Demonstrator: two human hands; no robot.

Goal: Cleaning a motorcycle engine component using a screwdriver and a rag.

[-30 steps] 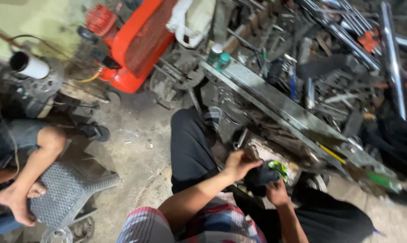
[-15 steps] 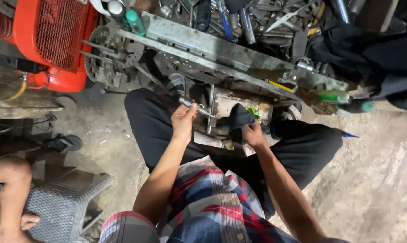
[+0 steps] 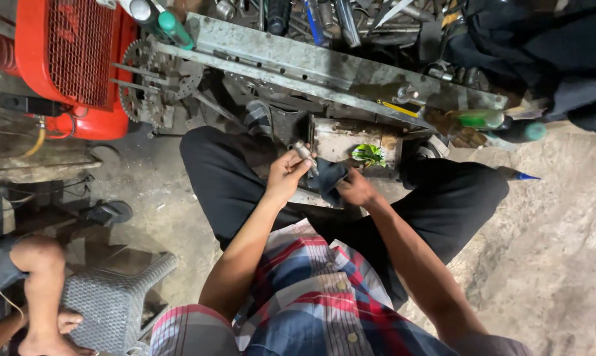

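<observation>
My left hand grips a small grey metal part, a short cylindrical piece, raised between my knees. My right hand holds a dark cloth pressed against the lower end of that part. Both hands meet just in front of a dirty metal tray that holds a crumpled green wrapper. I sit with legs in black trousers spread apart, wearing a plaid shirt.
A long grey metal rail crosses ahead, with tools piled behind it. A red engine machine stands at upper left. Green-capped bottles lie on the right. Another person's legs rest by a grey plastic stool at lower left.
The view has swung and steadied over my lap. My hands came closer together, the left one holding the metal part against the cloth in my right hand.
</observation>
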